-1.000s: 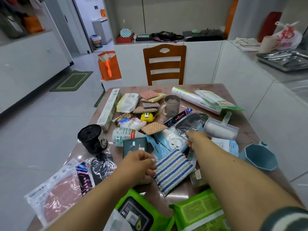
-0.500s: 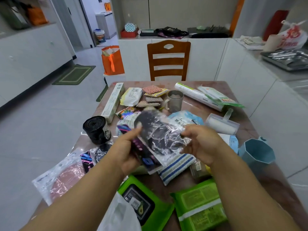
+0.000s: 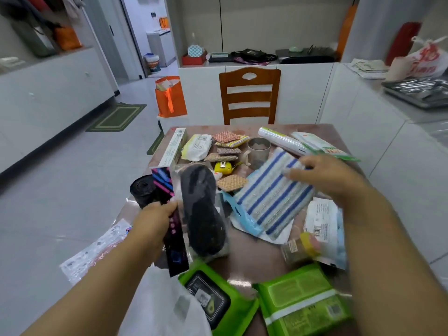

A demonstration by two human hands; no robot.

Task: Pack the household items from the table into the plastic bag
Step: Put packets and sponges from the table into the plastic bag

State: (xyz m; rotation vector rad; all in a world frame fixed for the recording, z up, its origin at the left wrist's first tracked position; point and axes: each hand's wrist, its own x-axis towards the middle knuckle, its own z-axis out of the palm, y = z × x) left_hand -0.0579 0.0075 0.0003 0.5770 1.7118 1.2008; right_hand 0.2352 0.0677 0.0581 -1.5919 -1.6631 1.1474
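Two green wipe packs (image 3: 303, 301) lie at the counter (image 3: 252, 260) near edge; one white plastic bag (image 3: 160, 309) sits below the left hand (image 3: 151, 225). Its fingers (image 3: 169, 207) pinch one packet of black insoles (image 3: 201, 212), held upright; the right hand (image 3: 324, 178) grips one striped cloth (image 3: 271, 195), fingers curled over its top edge, raised off the counter.

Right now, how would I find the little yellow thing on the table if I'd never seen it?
Start at the wooden chair behind the table and come toward the grey mug. Just left of the mug's handle sits the little yellow thing, among flat woven pads. It is the only bright yellow, chunky item there.
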